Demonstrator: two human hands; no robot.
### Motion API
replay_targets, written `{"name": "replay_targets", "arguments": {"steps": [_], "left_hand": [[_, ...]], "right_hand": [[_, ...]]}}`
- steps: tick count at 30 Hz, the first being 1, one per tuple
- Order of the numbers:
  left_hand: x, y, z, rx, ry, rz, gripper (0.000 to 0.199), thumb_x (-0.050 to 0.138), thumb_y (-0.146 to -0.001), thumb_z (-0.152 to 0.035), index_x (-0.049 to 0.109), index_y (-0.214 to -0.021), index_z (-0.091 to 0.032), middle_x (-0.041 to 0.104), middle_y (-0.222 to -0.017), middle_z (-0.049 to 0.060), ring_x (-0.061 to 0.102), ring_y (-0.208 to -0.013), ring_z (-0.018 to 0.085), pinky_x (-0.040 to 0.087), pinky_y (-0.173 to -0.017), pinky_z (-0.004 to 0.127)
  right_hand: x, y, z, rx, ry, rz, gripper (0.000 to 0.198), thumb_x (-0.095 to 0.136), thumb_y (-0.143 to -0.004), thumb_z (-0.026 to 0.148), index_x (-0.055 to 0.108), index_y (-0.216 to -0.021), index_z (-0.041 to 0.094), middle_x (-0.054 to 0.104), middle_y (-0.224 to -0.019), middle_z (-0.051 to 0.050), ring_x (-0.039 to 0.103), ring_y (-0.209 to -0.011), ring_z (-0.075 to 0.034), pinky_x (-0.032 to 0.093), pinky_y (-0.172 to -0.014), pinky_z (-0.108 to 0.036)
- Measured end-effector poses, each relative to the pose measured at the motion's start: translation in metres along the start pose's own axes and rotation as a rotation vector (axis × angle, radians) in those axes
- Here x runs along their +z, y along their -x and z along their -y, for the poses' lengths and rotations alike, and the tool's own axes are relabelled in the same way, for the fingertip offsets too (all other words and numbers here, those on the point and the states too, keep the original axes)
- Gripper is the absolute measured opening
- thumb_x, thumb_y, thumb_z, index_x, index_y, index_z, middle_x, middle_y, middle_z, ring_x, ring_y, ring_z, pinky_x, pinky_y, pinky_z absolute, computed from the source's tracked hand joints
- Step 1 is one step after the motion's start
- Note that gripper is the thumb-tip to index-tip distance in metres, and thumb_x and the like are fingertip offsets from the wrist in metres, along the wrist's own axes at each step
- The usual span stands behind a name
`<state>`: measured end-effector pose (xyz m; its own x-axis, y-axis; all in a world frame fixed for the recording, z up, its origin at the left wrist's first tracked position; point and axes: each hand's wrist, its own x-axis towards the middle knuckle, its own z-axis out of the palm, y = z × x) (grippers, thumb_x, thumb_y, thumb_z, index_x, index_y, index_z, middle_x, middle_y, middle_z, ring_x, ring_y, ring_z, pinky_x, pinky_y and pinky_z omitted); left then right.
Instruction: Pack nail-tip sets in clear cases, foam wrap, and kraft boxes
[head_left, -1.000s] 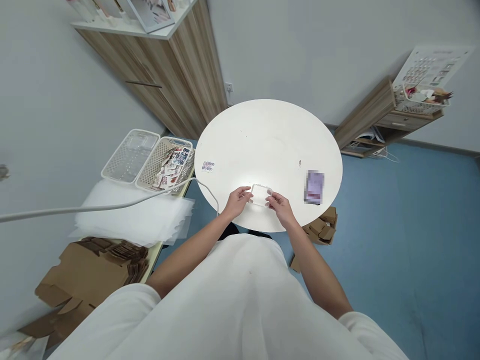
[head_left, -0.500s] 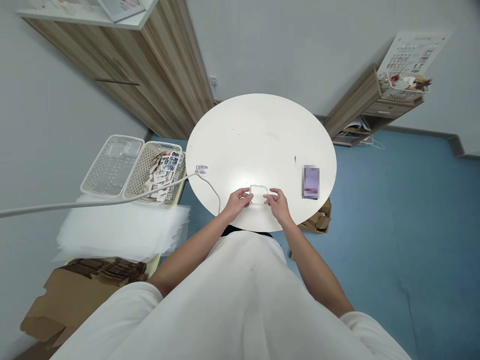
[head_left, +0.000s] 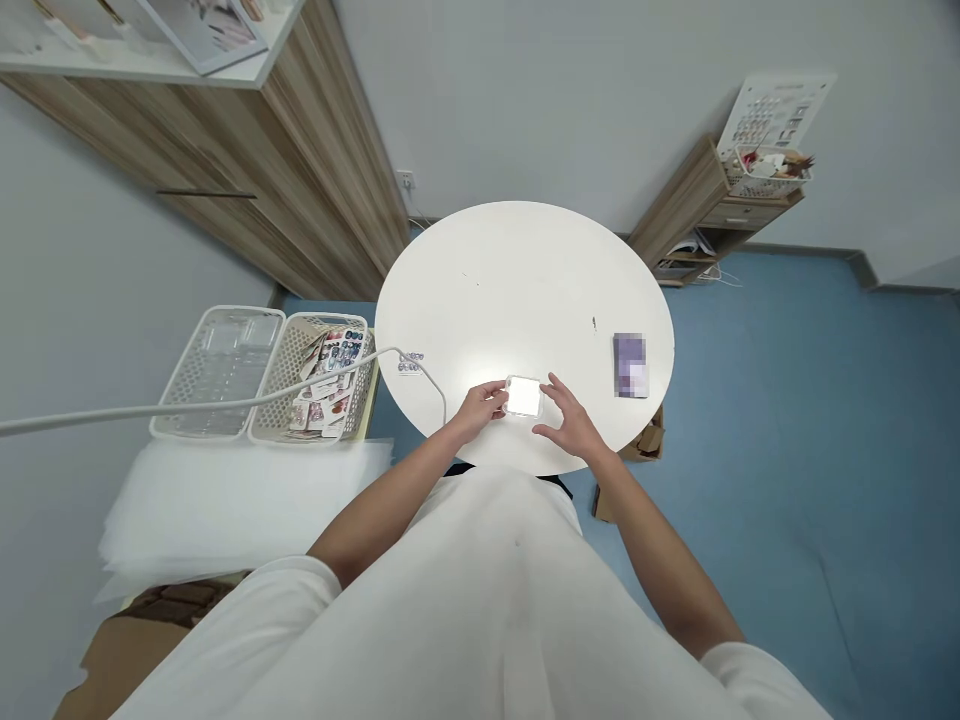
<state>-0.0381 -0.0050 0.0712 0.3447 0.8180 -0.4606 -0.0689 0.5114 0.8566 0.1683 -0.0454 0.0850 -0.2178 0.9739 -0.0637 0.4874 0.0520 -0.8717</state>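
Observation:
Near the front edge of the white oval table (head_left: 525,270), my left hand (head_left: 478,410) pinches the left side of a small clear plastic case (head_left: 523,396). The case's flat face reflects light as a bright white rectangle. My right hand (head_left: 574,422) is beside the right edge of the case, with thumb and fingers spread apart. Whether a right fingertip touches the case, I cannot tell. To the left on the table lies a small sheet of purple-patterned pieces (head_left: 410,363). On the right lies a purple packet (head_left: 631,365), its surface pixelated.
A thin grey arm or cable (head_left: 225,405) crosses from the left over the table's edge. White baskets, one with patterned cards (head_left: 330,380) and one with clear plastic pieces (head_left: 232,350), stand left. Translucent sheets (head_left: 240,505) lie in front of them. Cardboard (head_left: 649,440) is below the table.
My right hand has let go of the case's right side and spread its fingers. The case's face has turned to catch the light. My view has shifted slightly.

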Motion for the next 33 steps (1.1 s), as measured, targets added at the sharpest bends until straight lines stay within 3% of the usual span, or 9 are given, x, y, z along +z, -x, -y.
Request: {"name": "replay_targets", "arguments": {"steps": [7,13,20,33], "left_hand": [[-0.005,-0.001,-0.001,0.041,-0.019,0.115,0.048,0.063,-0.072,-0.038,0.055,-0.116,-0.021,0.055,-0.091,0.004,0.056,-0.076,0.011,0.047,-0.074,0.031],[-0.008,-0.003,-0.004,0.152,-0.166,0.187,0.098,0.08,-0.051,-0.022,0.031,-0.135,-0.029,0.052,-0.106,0.005,0.055,-0.07,0.007,0.046,-0.076,0.032],[-0.007,-0.008,-0.013,0.142,-0.175,0.177,0.084,0.077,-0.056,-0.022,0.039,-0.131,-0.023,0.052,-0.102,0.006,0.054,-0.068,0.007,0.047,-0.071,0.03],[-0.007,-0.019,-0.02,0.129,-0.139,0.097,0.08,0.077,-0.056,-0.024,0.041,-0.127,-0.022,0.051,-0.103,0.007,0.055,-0.066,0.006,0.047,-0.065,0.026]], "right_hand": [[0.009,0.0,0.006,0.001,-0.075,-0.095,0.057,0.07,-0.063,0.034,0.052,-0.116,0.027,0.042,-0.135,-0.008,0.042,-0.12,-0.027,0.036,-0.099,-0.048],[0.005,-0.006,-0.002,0.045,-0.192,-0.108,0.057,0.073,-0.06,0.034,0.053,-0.113,0.027,0.042,-0.134,-0.009,0.05,-0.112,-0.025,0.04,-0.096,-0.045],[0.005,-0.023,-0.009,0.076,-0.303,-0.031,0.057,0.076,-0.057,0.035,0.057,-0.109,0.026,0.044,-0.131,-0.009,0.044,-0.119,-0.026,0.039,-0.097,-0.043],[0.0,-0.045,-0.005,0.209,-0.61,0.001,0.062,0.081,-0.048,0.032,0.058,-0.104,0.025,0.043,-0.133,-0.008,0.054,-0.108,-0.025,0.041,-0.096,-0.043]]}}
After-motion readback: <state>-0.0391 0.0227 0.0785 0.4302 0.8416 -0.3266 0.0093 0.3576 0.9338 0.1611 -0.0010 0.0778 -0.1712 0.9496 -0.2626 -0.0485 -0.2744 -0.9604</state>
